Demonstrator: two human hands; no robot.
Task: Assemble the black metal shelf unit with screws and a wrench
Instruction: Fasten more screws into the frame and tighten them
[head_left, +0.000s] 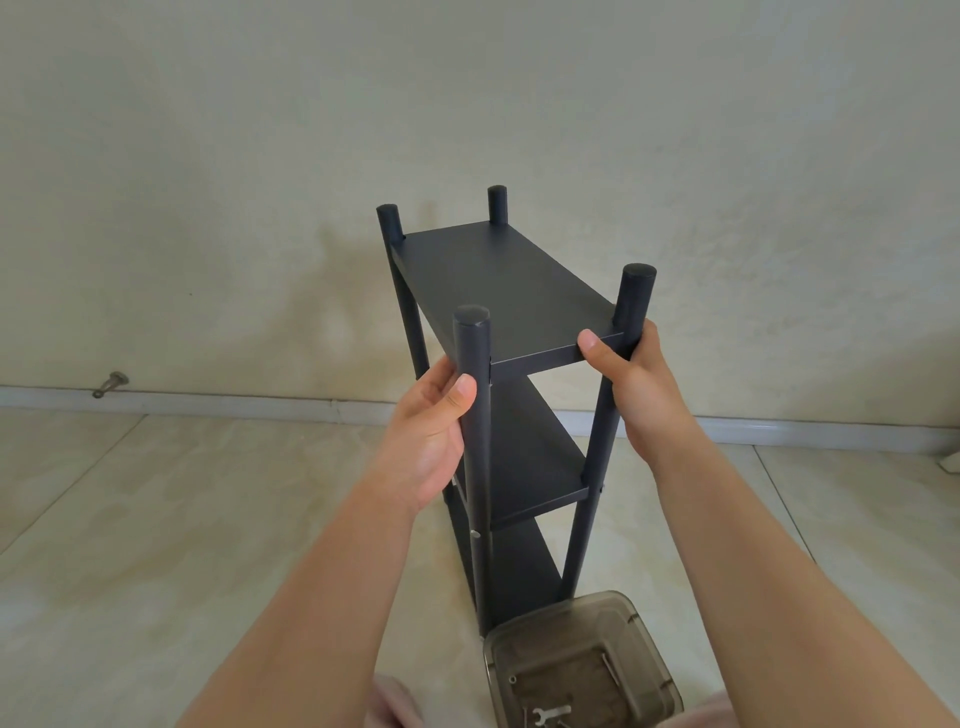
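Doorstop (110, 384) sat at the far-left baseboard. Left hand (428, 436) had fingers curled round the near-left post (475, 415); shelf unit (506, 395) stood upright on the floor, centre, all three shelves in place. Right hand (636, 382) gripped the near-right post (623, 332), thumb on the top shelf (498, 280) edge. Clear bin (582, 670) near right held the wrench (550, 713), possibly spare screws. Looked like a final steadiness check; next move would call for retightening any loose joint.

The shelf unit (506, 291) is matte black, the tray (582, 665) smoky brown (translucent), the floor (156, 519) mottled cream.
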